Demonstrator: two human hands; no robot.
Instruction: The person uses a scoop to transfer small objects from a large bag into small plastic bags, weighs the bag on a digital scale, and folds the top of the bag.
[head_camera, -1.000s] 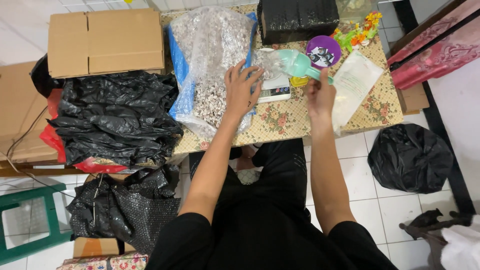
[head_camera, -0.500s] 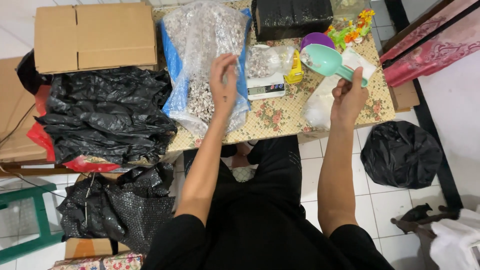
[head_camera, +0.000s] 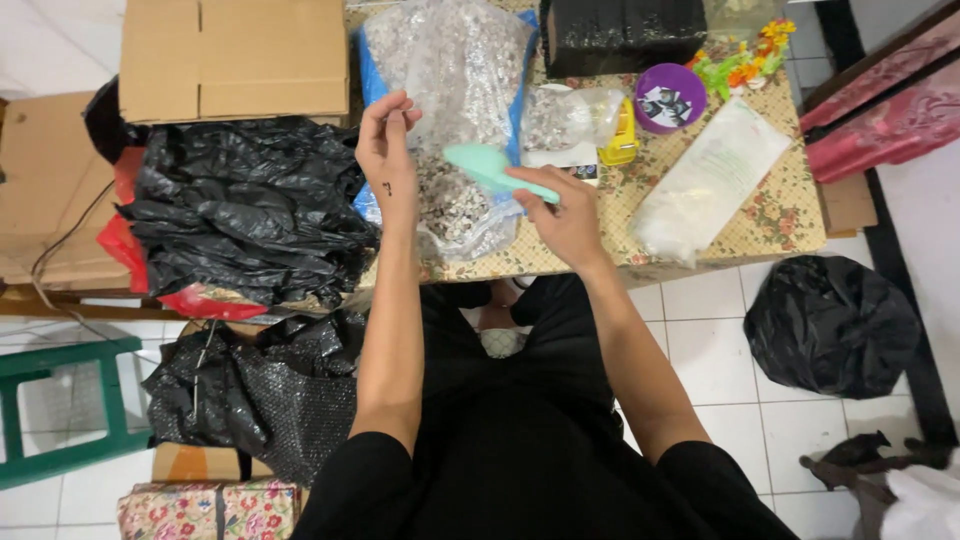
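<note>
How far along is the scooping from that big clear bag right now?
Done: a small clear plastic bag already lies filled on the floral table. In hand: the left hand pinches the large clear plastic bag of small pale pieces open, while the right hand holds the mint-green plastic scoop over it. Left: the large bag looks mostly full.

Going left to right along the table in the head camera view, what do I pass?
Cardboard box → left hand → big clear bag of small pieces → mint scoop in right hand → yellow thing → purple bowl → white packet
</note>
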